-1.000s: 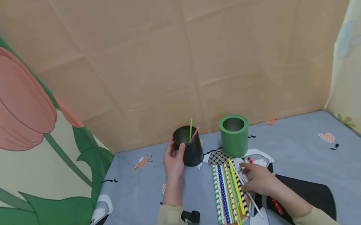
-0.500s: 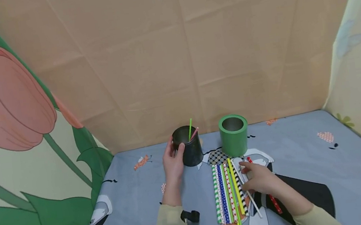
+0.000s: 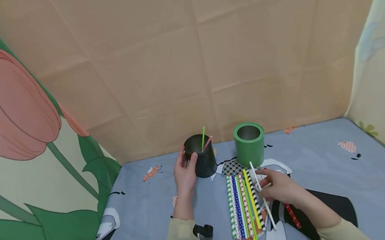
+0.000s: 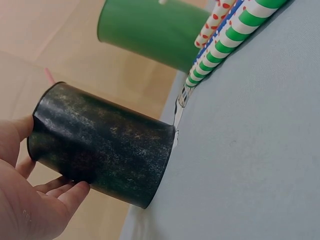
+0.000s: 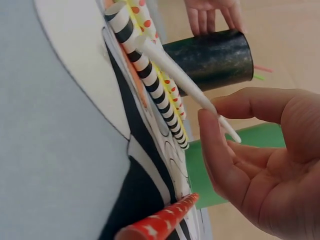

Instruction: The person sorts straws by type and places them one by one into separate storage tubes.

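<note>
My left hand (image 3: 187, 158) grips the black cup (image 3: 203, 159), which stands upright with a green straw (image 3: 203, 138) and a pink one inside. In the left wrist view the thumb and fingers of that hand (image 4: 30, 170) curl round the black cup (image 4: 105, 145). My right hand (image 3: 262, 186) pinches a white straw (image 3: 267, 207) between thumb and fingers; its far end is lifted toward the green cup (image 3: 249, 143) while its near end rests low. Seen from the right wrist, the white straw (image 5: 185, 82) runs into the right hand's pinch (image 5: 214, 111). A row of patterned straws (image 3: 242, 206) lies left of that hand.
A red dotted straw (image 3: 292, 215) lies on the cloth under my right wrist. The grey-blue cartoon-print cloth (image 3: 329, 158) covers the table. Beige fabric walls close the back and right, and a tulip-print panel (image 3: 10, 119) closes the left.
My right hand has lifted the far end of the white straw off the cloth, so it now points up toward the green cup. My left hand and the black cup have not moved.
</note>
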Motion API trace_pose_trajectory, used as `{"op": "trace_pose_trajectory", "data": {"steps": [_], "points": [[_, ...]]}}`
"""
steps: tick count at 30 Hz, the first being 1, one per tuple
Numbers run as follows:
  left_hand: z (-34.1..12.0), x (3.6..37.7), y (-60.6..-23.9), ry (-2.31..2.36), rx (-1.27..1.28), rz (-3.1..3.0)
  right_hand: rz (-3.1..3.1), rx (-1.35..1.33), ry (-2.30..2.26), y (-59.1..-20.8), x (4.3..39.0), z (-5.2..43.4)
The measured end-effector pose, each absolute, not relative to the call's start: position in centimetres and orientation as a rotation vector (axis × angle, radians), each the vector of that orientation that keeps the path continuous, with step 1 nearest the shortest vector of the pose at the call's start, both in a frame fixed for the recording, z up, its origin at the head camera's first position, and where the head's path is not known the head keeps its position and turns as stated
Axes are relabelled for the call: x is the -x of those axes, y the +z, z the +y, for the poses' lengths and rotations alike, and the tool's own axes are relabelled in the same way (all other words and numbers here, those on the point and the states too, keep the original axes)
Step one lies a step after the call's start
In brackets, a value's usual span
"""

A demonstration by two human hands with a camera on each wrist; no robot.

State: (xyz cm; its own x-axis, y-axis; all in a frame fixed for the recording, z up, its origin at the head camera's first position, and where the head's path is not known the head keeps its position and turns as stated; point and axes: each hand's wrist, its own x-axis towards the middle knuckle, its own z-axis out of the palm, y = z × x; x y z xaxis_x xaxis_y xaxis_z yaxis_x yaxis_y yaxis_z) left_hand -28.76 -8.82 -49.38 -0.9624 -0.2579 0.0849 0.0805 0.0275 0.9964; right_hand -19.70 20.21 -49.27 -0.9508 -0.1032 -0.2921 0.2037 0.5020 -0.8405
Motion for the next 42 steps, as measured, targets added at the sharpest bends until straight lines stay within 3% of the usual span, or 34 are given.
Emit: {"op": "trace_pose_trajectory", "data": {"steps": [28, 42], "points": [[-8.8, 28.9, -49.5, -2.039, -0.171, -2.053, 2.365, 0.086, -1.829, -45.9, 20.2, 20.0], [-8.7, 28.9, -49.5, -2.038, -0.186, -2.054, 2.365, 0.06, -2.271, -46.5, 20.8, 17.7]]}}
